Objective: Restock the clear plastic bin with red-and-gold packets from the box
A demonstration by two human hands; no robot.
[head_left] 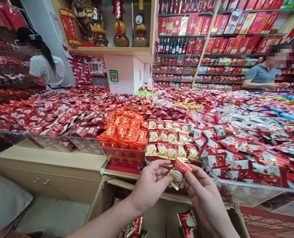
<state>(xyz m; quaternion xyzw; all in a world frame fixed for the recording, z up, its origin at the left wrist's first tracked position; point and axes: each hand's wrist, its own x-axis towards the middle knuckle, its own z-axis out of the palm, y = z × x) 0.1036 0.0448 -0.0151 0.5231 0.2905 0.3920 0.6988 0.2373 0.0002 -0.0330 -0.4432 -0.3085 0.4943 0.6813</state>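
Between my two hands is a red and gold candy packet (177, 174) with "DURI" lettering and a picture of pale yellow fruit. My left hand (153, 180) pinches its left side, thumb in front. On its right edge the thumb and fingers of my right hand (201, 185) are closed. Just beyond the hands, matching durian packets (171, 138) stand in neat rows in a bin. Below my wrists an open cardboard box (159, 215) holds more packets (187, 219), partly hidden by my forearms.
Clear plastic bins hold orange-red packets (127, 130) on the left and white and red packets (243, 158) on the right. A cabinet counter (62, 162) runs along the left. Two people, one in a white shirt (49, 71) and one in a grey-blue shirt (258, 75), stand behind the display.
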